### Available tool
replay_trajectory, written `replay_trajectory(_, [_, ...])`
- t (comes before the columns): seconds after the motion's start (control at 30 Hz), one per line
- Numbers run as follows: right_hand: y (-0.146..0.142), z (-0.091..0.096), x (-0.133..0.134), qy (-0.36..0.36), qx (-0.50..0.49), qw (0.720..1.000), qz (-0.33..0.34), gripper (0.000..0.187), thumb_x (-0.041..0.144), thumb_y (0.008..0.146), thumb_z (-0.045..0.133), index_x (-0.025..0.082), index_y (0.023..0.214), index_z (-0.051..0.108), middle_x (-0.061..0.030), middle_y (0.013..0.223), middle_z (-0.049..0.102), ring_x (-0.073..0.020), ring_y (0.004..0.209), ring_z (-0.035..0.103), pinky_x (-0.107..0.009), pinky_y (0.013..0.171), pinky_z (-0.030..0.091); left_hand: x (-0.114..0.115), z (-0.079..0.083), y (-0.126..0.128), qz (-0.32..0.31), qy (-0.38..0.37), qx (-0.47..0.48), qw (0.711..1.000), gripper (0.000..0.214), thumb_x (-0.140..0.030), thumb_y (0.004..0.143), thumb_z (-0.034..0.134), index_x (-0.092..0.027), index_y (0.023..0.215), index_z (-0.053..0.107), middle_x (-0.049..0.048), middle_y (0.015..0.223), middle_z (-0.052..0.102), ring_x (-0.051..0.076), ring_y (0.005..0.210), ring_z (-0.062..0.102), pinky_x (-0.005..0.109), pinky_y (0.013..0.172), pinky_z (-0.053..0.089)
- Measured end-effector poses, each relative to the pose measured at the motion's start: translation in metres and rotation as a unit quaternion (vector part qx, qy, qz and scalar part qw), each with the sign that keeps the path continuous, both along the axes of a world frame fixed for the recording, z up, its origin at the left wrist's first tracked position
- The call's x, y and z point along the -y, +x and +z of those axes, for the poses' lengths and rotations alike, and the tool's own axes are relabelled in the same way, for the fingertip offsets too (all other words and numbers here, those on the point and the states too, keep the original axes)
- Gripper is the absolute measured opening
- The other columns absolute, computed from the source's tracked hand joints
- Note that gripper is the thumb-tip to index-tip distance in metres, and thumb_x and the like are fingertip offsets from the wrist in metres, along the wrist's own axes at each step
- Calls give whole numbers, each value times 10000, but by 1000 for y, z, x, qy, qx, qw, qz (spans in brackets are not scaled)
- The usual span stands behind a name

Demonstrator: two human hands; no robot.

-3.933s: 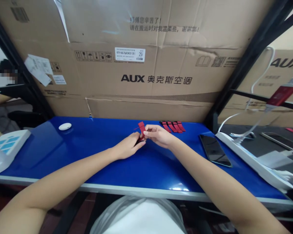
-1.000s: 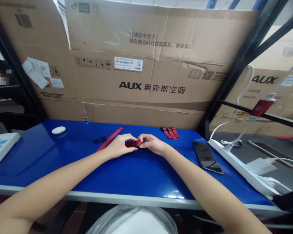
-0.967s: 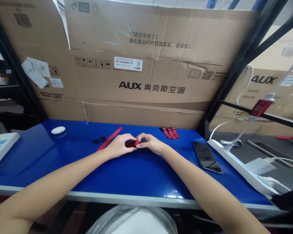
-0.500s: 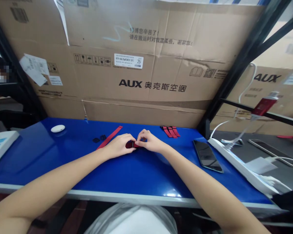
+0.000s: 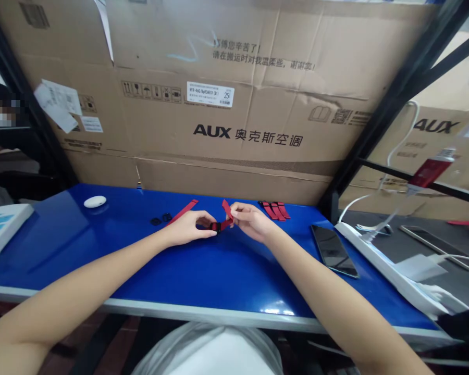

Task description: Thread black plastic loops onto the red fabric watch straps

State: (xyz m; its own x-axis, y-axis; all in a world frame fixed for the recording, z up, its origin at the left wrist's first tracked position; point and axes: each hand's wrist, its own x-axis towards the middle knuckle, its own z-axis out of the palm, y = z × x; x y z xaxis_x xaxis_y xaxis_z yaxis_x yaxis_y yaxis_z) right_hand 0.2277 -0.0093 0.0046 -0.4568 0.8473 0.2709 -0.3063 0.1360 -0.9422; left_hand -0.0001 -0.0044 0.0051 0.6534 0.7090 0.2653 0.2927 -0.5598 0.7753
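Note:
Between my hands is a short red webbing strap [image 5: 226, 223] with a black buckle [image 5: 216, 227] on it. My left hand [image 5: 190, 227] pinches the strap at the buckle, thumb below and fingers above. My right hand [image 5: 250, 219] grips the strap on the other side, and its free end sticks up above the fingers. Left of my left hand a longer red strap [image 5: 185, 210] lies on the table, partly hidden by that hand. Close to it are small black buckles [image 5: 166, 216]. Several red straps with black buckles [image 5: 274, 210] lie side by side beyond my right hand.
On the blue table [image 5: 172, 276] a black phone [image 5: 334, 251] lies right of my right arm, beside a white power strip [image 5: 391, 271] with cables. A white oval object [image 5: 95, 201] sits at the left. A cardboard panel [image 5: 234, 172] stands along the back edge.
My right hand has pulled away to the right from the buckle, and the strap's free end now shows standing up. My left hand remains at the buckle, which is more visible.

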Motion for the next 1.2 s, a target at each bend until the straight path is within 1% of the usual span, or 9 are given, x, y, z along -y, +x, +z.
replay_trajectory(0.2, [-9, 4, -1, 3, -21, 999, -41, 253, 350, 713, 764, 185, 767, 580, -7, 717, 633, -139, 659, 605, -302, 696, 477, 12, -4, 15, 15, 58, -25, 998, 297, -428, 941, 445, -187, 1043, 585, 72, 1065, 649, 200, 995, 608, 358, 920, 464])
replay_trajectory(0.4, [25, 30, -4, -42, -94, 971, -215, 305, 318, 706, 743, 222, 700, 453, 61, 575, 438, -88, 492, 469, -222, 462, 389, 17, 11, 3, -65, -110, -120, 984, 350, -489, 925, 444, -181, 798, 549, 16, 732, 614, 135, 625, 583, 253, 581, 447])
replay_trajectory(0.53, [32, 34, 1, -105, -91, 977, -164, 250, 263, 713, 727, 211, 718, 482, 69, 538, 442, -69, 428, 431, -198, 389, 341, 13, 20, -6, -72, -194, -131, 970, 390, -536, 899, 467, -171, 786, 548, 9, 689, 565, 113, 532, 519, 241, 496, 380])
replay_trajectory(0.7, [0, 17, 5, -153, 4, 986, -69, 180, 191, 734, 707, 168, 694, 533, 16, 528, 557, -94, 443, 543, -197, 420, 433, 10, 11, 6, 5, -92, -30, 995, 485, -585, 937, 321, -169, 870, 562, -28, 656, 460, 94, 515, 408, 240, 516, 358])
replay_trajectory(0.83, [-13, 6, 4, -151, 21, 985, -84, 184, 202, 759, 713, 160, 702, 543, -32, 614, 633, -146, 577, 660, -255, 597, 561, 12, 4, 13, 4, -31, -59, 998, 475, -581, 941, 313, -179, 852, 550, -24, 681, 486, 119, 588, 439, 249, 561, 372])
replay_trajectory(0.97, [2, 1, -4, -75, 168, 974, -133, 169, 289, 810, 665, 158, 904, 614, -104, 839, 693, -215, 753, 692, -376, 722, 577, -1, 2, 3, 100, 71, -138, 983, 416, -522, 945, 345, -190, 760, 515, -3, 712, 557, 165, 669, 527, 275, 619, 390])
replay_trajectory(1.03, [18, -2, -12, 19, 332, 914, -233, 222, 298, 817, 644, 163, 992, 624, -137, 957, 687, -254, 866, 674, -418, 792, 548, -12, 3, -10, 170, 114, -196, 959, 384, -483, 952, 338, -196, 779, 526, 26, 746, 604, 201, 711, 577, 298, 646, 399])
replay_trajectory(1.1, [36, -6, -20, 103, 507, 790, -329, 343, 275, 775, 678, 152, 1087, 609, -190, 1140, 634, -318, 1091, 593, -457, 936, 462, -21, 4, -23, 232, 145, -258, 927, 348, -448, 954, 337, -198, 831, 546, 66, 815, 643, 245, 788, 619, 325, 688, 417])
replay_trajectory(1.2, [55, -12, -30, 60, 674, 647, -351, 421, 298, 810, 618, 81, 1169, 580, -291, 1272, 527, -396, 1215, 489, -514, 963, 401, -30, 6, -41, 327, 160, -336, 869, 365, -429, 961, 304, -174, 936, 565, 136, 948, 645, 300, 878, 642, 365, 731, 440])
